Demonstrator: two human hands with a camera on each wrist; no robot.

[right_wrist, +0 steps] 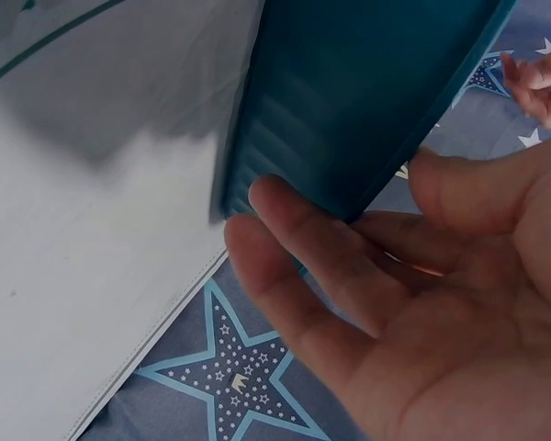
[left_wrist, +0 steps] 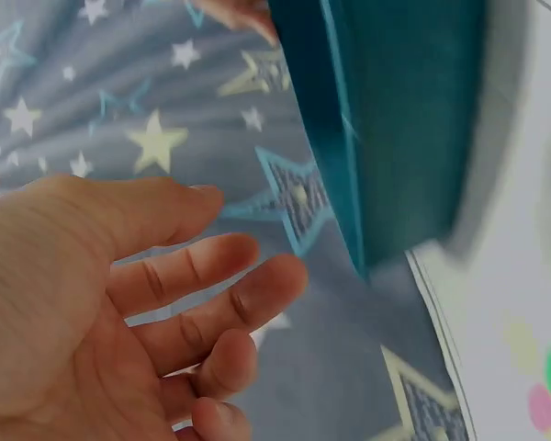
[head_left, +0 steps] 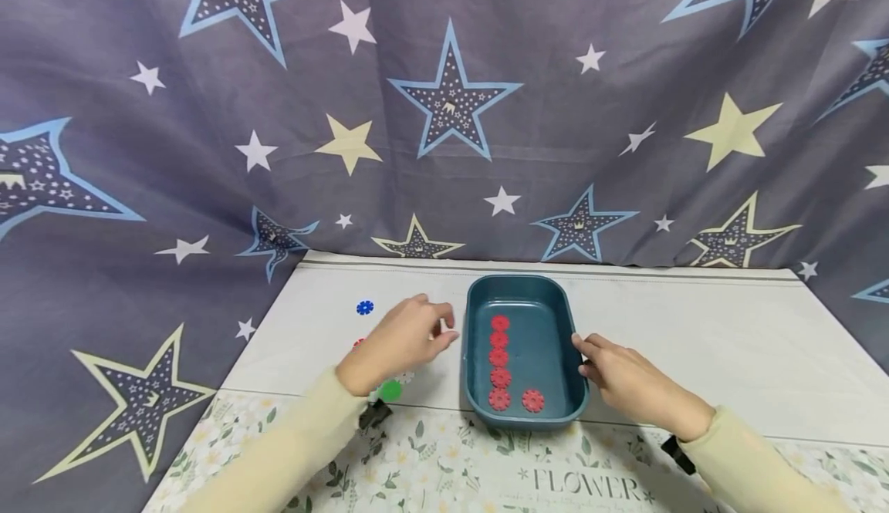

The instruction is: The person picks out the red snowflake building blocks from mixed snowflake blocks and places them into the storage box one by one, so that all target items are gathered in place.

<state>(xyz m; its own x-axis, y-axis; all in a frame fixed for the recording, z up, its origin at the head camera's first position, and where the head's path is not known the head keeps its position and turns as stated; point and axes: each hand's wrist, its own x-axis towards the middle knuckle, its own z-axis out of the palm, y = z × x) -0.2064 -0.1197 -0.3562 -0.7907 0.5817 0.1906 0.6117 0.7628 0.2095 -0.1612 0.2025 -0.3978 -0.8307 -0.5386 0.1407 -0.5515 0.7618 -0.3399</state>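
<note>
While the right hand (head_left: 618,370) touches the teal tray (head_left: 545,339) at three o'clock, fingers loosely extended, the left hand (head_left: 410,332) hovers at nine o'clock, relaxed and holding nothing. Inside, five red snowflake discs (head_left: 498,357) line the nine-o'clock side; a sixth red disc (head_left: 532,400) lies near six.

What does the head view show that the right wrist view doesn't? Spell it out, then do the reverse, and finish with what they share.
Only the head view shows the six red pieces inside the tray, the blue piece and green piece lying outside it, both pale sleeves and the FLOWER lettering.

Only the right wrist view shows the palm side of the right hand and faint bands on the tray's outer wall.

Both show the tray, both hands, the starry curtain and the white surface.
</note>
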